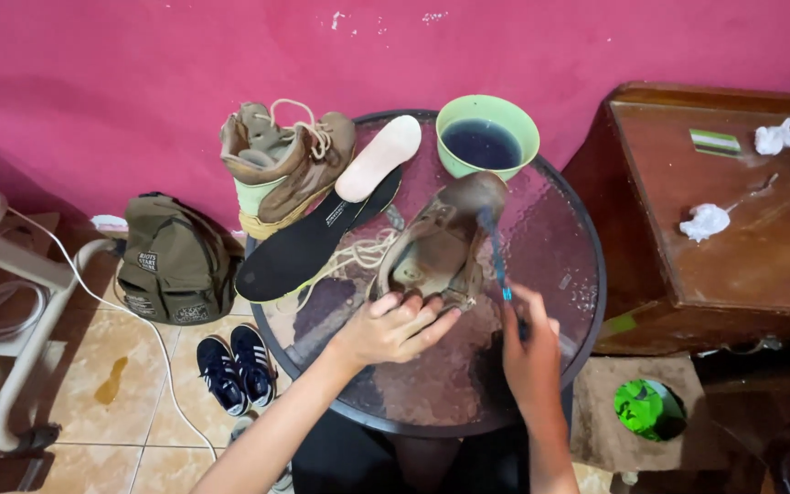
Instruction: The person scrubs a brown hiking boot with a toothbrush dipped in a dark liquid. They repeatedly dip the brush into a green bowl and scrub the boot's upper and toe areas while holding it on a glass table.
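A dirty tan boot (445, 240) lies on its side on the round glass table (560, 274). My left hand (393, 327) grips its heel end and steadies it. My right hand (530, 348) holds a blue-handled brush (497, 256), blurred, its head against the boot's toe part. Loose cream laces (358, 252) lie beside the boot. A second tan boot (281, 165) stands at the table's far left. A black insole (308, 242) and a pale pink insole (378, 155) lie between the two boots. A green bowl (488, 135) of dark blue liquid stands behind the boot.
A brown wooden cabinet (733, 229) at right carries crumpled white tissues (706, 221) and a small card. On the tiled floor: an olive backpack (176, 265), dark blue sneakers (235, 366), a white cable, a white frame (20, 320), a green object (642, 409).
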